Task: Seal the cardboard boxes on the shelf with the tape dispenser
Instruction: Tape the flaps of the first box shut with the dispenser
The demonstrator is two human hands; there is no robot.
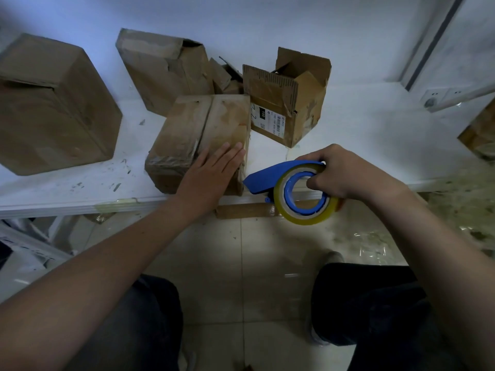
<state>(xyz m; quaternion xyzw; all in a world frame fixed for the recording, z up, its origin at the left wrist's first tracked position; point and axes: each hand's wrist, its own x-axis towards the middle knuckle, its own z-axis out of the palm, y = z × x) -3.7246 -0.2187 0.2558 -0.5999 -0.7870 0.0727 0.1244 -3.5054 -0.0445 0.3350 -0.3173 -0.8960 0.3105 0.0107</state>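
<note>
My left hand (214,167) lay flat on the near box (192,129) at the shelf (375,145) edge, seam running 6 to 12 o'clock; my right hand (345,172), at its 3 o'clock, gripped the tape dispenser (267,178), nose toward 9.

Beside the glossy plastic tape dispenser (267,179) lies a matt, scuffed cardboard box (198,129) (old shiny tape clinging) on the smooth shelf (361,145).

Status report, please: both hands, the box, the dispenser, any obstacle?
Left hand flat on closed box. Right hand grips tape dispenser, nose near the box side. Behind, open box, not in the way.
</note>
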